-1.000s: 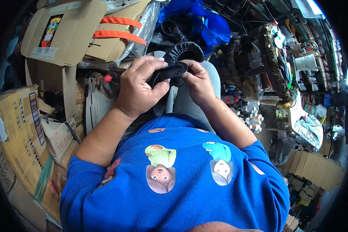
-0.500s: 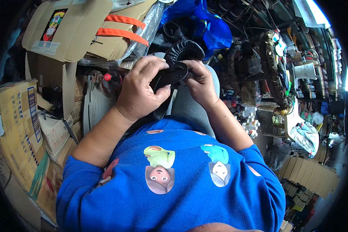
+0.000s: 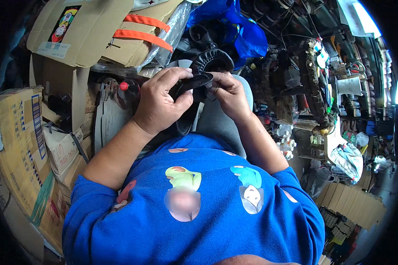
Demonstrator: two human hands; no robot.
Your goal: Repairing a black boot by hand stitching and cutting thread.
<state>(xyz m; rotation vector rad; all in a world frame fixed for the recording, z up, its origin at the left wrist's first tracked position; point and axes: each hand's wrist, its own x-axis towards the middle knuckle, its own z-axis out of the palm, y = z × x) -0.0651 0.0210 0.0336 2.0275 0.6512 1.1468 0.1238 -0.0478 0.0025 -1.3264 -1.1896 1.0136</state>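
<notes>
at the left, a taped cardboard box (image 3: 15,132) stands below an open carton (image 3: 90,37). two orange straps (image 3: 148,40) cross some cardboard (image 3: 130,51) beside clear plastic (image 3: 174,33). a red-capped bottle (image 3: 125,88) sits nearby. a blue bag (image 3: 252,42) lies at the top. rightward are small pale bottles (image 3: 286,145), a white tub (image 3: 349,86) and brown cardboard (image 3: 353,204).

Hands: two, one left hand (image 3: 162,102) and one right hand (image 3: 230,96). Black gathered piece (image 3: 201,64) in hand: one. Orange straps (image 3: 143,39): two. Red bottle cap (image 3: 124,86): one. Blue plastic bag (image 3: 248,39): one. Blue shirt (image 3: 214,185): one. White tub (image 3: 349,86): one. Colourful picture sticker (image 3: 65,24): one. Pale bottles (image 3: 288,145): at least three, exact count obscured.
</notes>
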